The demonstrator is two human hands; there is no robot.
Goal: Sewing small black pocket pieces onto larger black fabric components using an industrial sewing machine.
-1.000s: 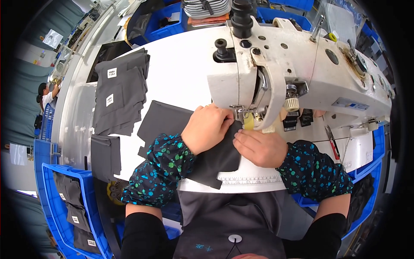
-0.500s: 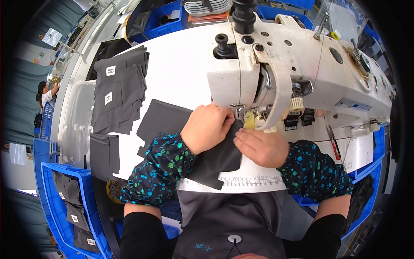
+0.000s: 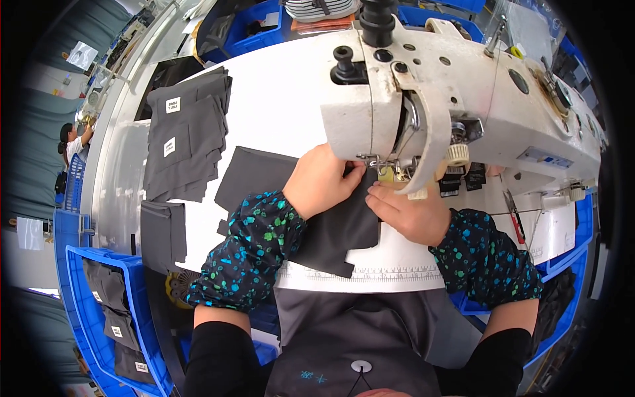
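Note:
A dark grey fabric piece (image 3: 347, 228) lies under the needle end of a white sewing machine (image 3: 423, 112), its far edge by the presser foot (image 3: 374, 165). Left of the needle, my left hand (image 3: 321, 182) pinches this fabric between thumb and bent fingers. My right hand (image 3: 413, 212) has its fingertips together at the fabric's right edge, just in front of the foot; the thumb is mostly hidden. Patterned sleeve covers wrap both forearms. Another dark grey piece (image 3: 254, 173) lies flat to the left, partly behind my left hand.
Stacked grey pieces with white labels (image 3: 185, 132) and a smaller grey stack (image 3: 163, 231) sit on the left. Red-handled snips (image 3: 514, 218) and black tags (image 3: 475, 177) lie right of the machine. A blue crate (image 3: 119, 255) holds labelled pieces. A person (image 3: 74, 142) works far left.
The fabric has slid a little away from me under the foot, its near edge now farther in. Both hands stay beside the needle; my left hand has shifted slightly forward with the fabric.

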